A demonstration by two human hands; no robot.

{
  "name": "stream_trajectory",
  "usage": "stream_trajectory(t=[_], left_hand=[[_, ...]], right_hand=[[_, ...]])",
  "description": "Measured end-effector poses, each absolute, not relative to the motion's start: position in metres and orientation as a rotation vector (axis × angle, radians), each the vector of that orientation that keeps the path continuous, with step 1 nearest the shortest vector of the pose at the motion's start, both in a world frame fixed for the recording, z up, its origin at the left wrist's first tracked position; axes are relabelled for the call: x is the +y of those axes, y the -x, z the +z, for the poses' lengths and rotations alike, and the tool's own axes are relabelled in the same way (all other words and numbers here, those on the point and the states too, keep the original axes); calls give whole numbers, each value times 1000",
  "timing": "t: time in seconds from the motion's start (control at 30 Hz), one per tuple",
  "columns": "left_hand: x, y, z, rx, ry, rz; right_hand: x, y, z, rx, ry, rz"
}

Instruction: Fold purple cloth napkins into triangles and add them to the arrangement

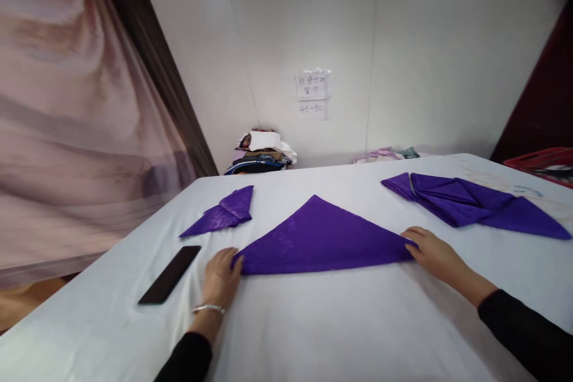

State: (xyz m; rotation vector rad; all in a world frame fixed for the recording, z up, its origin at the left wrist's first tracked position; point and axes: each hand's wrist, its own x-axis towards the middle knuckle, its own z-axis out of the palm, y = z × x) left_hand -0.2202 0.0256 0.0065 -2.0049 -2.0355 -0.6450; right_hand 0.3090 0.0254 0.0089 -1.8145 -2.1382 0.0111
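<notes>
A purple cloth (317,239) lies as a wide triangle on the white-covered table (331,328), its point away from me and its long edge toward me. My left hand (222,274), with a silver bracelet at the wrist, pinches the left corner. The right corner is held between the thumb and fingers of my right hand (427,249). Beyond my left hand sits a small folded purple cloth (224,213). Several folded purple cloths (465,200) overlap at the far right.
A dark flat rectangular object (170,274) lies left of my left hand. Piled clothes (262,152) stand behind the table's far edge. A pink curtain (80,119) hangs at the left. A handwritten paper sign (312,94) is on the wall.
</notes>
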Motion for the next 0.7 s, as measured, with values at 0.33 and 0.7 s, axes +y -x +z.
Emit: stream_trajectory(t=[0.33,0.7], left_hand=[[24,89,11,-1732,2680,-528],[26,91,-5,-1834,2771,-360]], right_hand=[[20,-171,-8,-2574,1331,524],[11,-274,-50,-2450,1683,203]])
